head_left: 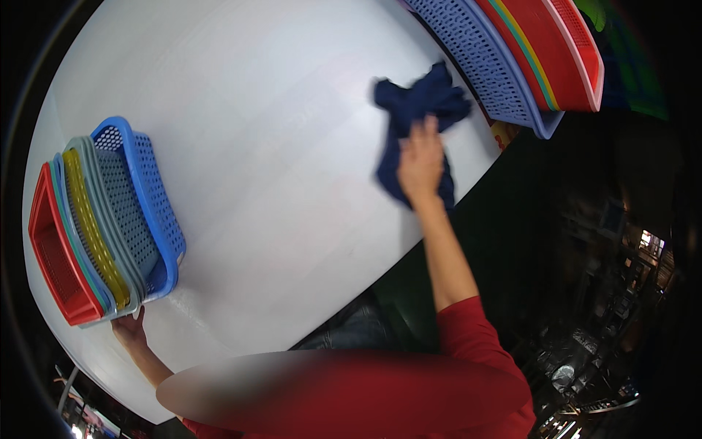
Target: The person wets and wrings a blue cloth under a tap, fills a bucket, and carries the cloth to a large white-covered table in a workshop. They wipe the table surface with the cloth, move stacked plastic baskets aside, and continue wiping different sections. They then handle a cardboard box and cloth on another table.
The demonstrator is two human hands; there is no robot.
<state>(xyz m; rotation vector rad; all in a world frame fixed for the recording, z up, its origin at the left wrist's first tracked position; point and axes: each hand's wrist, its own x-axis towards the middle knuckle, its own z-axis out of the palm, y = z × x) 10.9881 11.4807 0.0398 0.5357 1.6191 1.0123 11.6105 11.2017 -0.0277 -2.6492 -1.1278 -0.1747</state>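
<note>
A crumpled dark blue cloth (428, 95) lies on the white table, toward its right side. On top of it my right hand (422, 159) rests palm down with the fingers stretched out; the hand and the cloth's edges are smeared by motion. At the far left, my left hand (130, 331) is against the near end of a stack of plastic baskets (135, 212). Its thumb shows beside the rim, while the basket hides most of the fingers, which appear closed round the edge. The stack lies on its side, with blue, grey-green, yellow and red baskets nested together.
The white table (263, 161) spreads under both hands, its near edge running diagonally in front of me. Beyond the cloth, at the upper right, stands a second row of larger baskets (504, 73) in violet-blue, red and pink. A dark floor area (497, 219) lies right of the table.
</note>
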